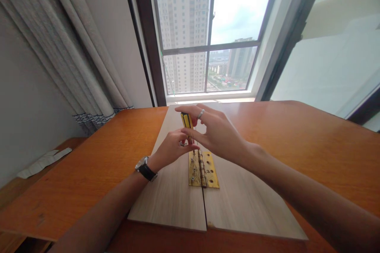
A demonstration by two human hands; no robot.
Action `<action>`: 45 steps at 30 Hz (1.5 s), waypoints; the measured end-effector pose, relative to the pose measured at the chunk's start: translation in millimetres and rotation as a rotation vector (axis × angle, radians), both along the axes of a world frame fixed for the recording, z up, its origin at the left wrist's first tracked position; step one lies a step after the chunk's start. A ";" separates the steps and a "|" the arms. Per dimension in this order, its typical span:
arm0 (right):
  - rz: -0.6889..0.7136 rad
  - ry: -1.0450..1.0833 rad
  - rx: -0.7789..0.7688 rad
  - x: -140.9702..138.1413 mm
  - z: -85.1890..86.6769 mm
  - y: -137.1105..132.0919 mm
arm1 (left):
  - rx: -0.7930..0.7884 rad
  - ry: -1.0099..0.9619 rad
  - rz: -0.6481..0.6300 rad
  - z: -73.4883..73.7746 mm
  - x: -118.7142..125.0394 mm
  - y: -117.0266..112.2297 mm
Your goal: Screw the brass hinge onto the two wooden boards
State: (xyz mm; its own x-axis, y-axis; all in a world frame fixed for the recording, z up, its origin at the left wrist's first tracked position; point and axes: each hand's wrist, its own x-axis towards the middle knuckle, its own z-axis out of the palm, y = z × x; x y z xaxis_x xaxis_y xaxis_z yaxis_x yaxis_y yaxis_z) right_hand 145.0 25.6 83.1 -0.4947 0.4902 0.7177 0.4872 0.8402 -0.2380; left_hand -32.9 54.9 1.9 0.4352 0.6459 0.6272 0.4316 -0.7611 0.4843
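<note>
Left to right: on the orange wooden table [89,182], the left hand [172,147], black-strap watch [145,169] on the wrist, has fingers curled nearly closed around the shaft of a yellow-and-black screwdriver [186,121], which stands near upright. Tip hidden; can't tell if it's seated. Right hand [215,132]: fingers part-open over the handle, contact unclear. Below, a brass hinge [203,170] lies across the seam of two pale wood-grain boards [166,201]. Risk: a tilted shaft slips and scores brass or board; unclamped boards could shift.
</note>
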 end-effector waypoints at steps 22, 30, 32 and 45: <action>0.027 0.043 0.001 1.5 1.0 0.1 | -0.165 0.356 -0.238 6.1 -10.5 6.2; 0.126 0.077 -0.130 0.3 8.0 -9.1 | -0.205 0.353 -0.211 2.1 -9.0 7.5; 0.099 0.047 -0.134 0.5 8.7 -11.0 | -0.218 0.336 -0.206 1.0 -8.5 7.1; 0.057 0.038 -0.054 2.6 9.3 -1.2 | -0.286 0.340 -0.233 3.8 -7.6 6.2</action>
